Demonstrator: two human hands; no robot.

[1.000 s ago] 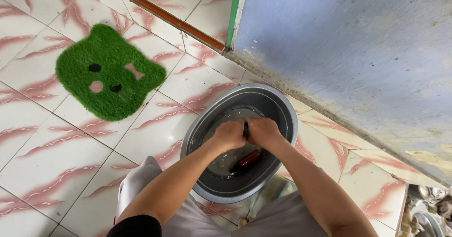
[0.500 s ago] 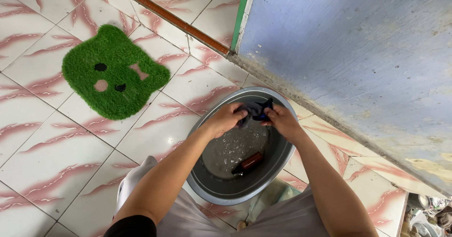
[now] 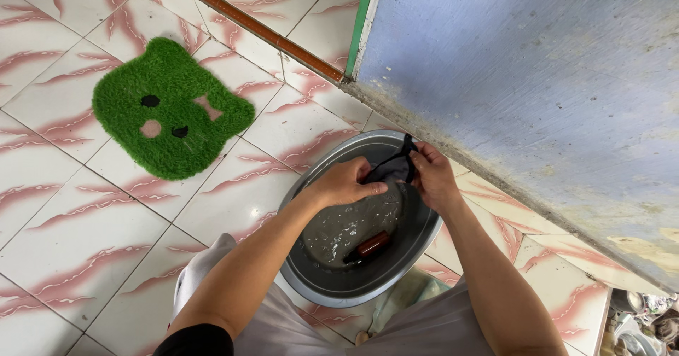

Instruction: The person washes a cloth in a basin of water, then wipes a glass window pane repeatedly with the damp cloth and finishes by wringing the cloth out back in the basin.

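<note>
A grey round basin (image 3: pixel 327 282) stands on the tiled floor with soapy water in it. Both my hands hold a small dark cloth (image 3: pixel 393 166) above the basin's far side. My left hand (image 3: pixel 344 181) grips its left part with fingers laid over it. My right hand (image 3: pixel 431 174) pinches its right edge and lifts it. A brown bottle (image 3: pixel 370 244) lies on its side in the water, below my hands.
A green bear-shaped mat (image 3: pixel 167 106) lies on the floor at the left. A blue wall (image 3: pixel 537 66) rises close behind the basin, with a green door frame (image 3: pixel 360 24) and a brown threshold strip (image 3: pixel 247 22). Cluttered items (image 3: pixel 636 321) sit at the bottom right.
My hands rose from the water with the dark cloth and moved toward the basin's far rim. They have spread the cloth between them. The bottle stayed in the water.
</note>
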